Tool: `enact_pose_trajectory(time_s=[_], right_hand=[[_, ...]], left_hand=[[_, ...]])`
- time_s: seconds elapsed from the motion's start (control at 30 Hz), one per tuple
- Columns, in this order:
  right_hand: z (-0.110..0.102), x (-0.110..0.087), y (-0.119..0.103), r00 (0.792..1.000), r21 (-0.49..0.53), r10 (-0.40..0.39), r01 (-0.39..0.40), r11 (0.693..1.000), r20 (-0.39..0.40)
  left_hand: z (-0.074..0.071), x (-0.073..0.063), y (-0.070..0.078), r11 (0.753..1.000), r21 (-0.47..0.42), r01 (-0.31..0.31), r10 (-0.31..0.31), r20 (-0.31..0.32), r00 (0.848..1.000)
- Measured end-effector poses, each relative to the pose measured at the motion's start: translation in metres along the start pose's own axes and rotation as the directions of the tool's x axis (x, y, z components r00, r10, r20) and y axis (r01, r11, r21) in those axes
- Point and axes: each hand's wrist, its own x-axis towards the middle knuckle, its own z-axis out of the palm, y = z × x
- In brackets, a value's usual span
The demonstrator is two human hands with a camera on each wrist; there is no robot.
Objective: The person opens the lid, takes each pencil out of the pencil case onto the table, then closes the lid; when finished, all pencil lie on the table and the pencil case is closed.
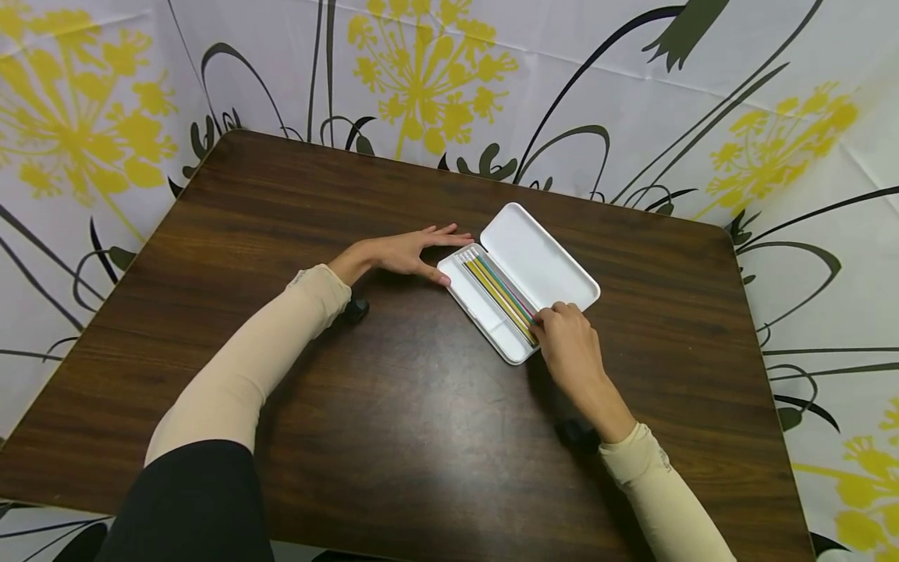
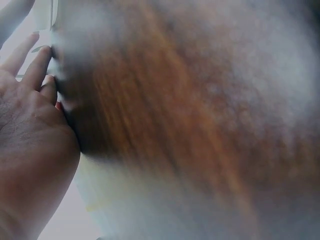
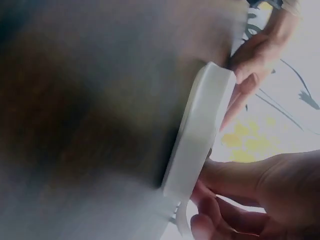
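A white pencil case (image 1: 477, 307) lies open on the brown table, its lid (image 1: 537, 257) folded back to the far right. Several thin pencils (image 1: 494, 289) in yellow, teal, pink and other colours lie side by side in its tray. My left hand (image 1: 403, 251) has its fingers spread, with thumb and index finger touching the case's left end. At the near right end my right hand (image 1: 570, 343) pinches at the pencils' ends with curled fingers. In the right wrist view the case wall (image 3: 197, 135) partly hides that thumb; the exact grip is hidden.
The dark wood table (image 1: 421, 437) reaches all round the case. Behind it hangs a white cloth (image 1: 295, 47) with yellow flowers and dark stems. Small black wrist devices show under each forearm, one by the left wrist (image 1: 356, 311).
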Motion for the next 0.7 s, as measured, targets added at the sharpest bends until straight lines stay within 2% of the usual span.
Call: enact_pose_trajectory(time_s=[0.13, 0.2, 0.37, 0.5, 0.7], right_hand=[[0.000, 0.001, 0.004, 0.999, 0.078, 0.013, -0.010, 0.997, -0.038], [0.001, 0.001, 0.006, 0.998, 0.122, 0.022, -0.014, 0.992, -0.064], [0.003, 0.002, 0.013, 0.993, 0.266, 0.068, -0.039, 0.963, -0.101], [0.002, -0.002, 0.019, 0.988, 0.351, 0.128, -0.091, 0.932, -0.083], [-0.004, -0.007, 0.023, 0.970, 0.437, 0.239, -0.198, 0.877, -0.040]], left_hand=[[0.001, 0.000, 0.000, 1.000, -0.005, -0.001, 0.001, -0.003, 1.000], [0.001, 0.002, -0.006, 1.000, 0.000, -0.006, 0.006, -0.008, 1.000], [0.002, 0.002, -0.007, 0.999, -0.020, -0.037, 0.036, -0.014, 0.999], [0.001, 0.002, -0.007, 0.999, -0.019, -0.036, 0.036, -0.008, 0.999], [0.001, 0.001, -0.004, 1.000, -0.003, -0.001, 0.001, -0.008, 1.000]])
